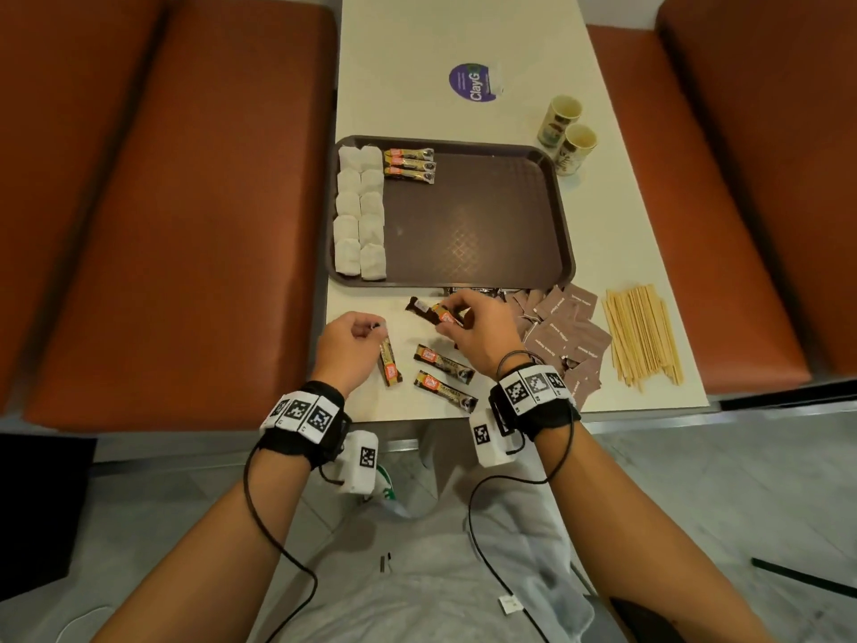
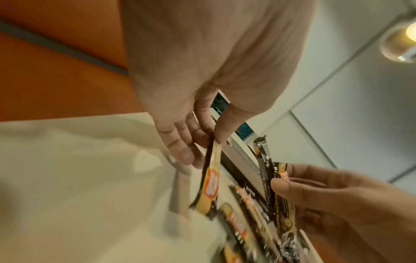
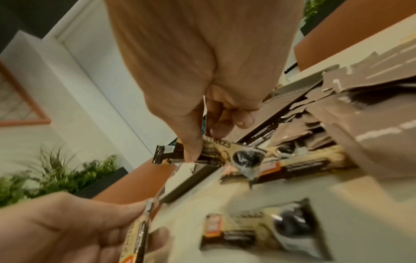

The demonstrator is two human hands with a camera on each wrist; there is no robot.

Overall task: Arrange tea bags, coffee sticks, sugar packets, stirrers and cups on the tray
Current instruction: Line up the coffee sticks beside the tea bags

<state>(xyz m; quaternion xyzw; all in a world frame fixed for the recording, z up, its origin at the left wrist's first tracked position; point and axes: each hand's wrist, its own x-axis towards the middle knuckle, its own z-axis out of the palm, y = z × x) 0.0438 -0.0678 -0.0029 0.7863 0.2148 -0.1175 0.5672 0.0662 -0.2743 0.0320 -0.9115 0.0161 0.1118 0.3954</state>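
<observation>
Coffee sticks in both hands, below the tray at frame centre.

Left hand [image 1: 350, 338] pinching one coffee stick [image 1: 390, 364] by its top end, long axis running up-down; right hand [image 1: 482, 329] gripping a bunch of sticks [image 1: 433, 312] angled toward upper left. "ClayG" readable on purple sticker [image 1: 470, 82] at top. Three sticks [image 1: 409, 165] lying crosswise on tray [image 1: 487, 215] beside tea bags [image 1: 360, 211]; sugar packets [image 1: 563, 327], stirrers [image 1: 642, 334], cups [image 1: 568, 132] at right on table [image 1: 417, 62].

white tea bags [image 1: 360, 211] on dark brown cross-hatched tray [image 1: 482, 215]; gold-black coffee sticks [image 1: 410, 165]; brown sugar packets [image 1: 568, 327].
</observation>
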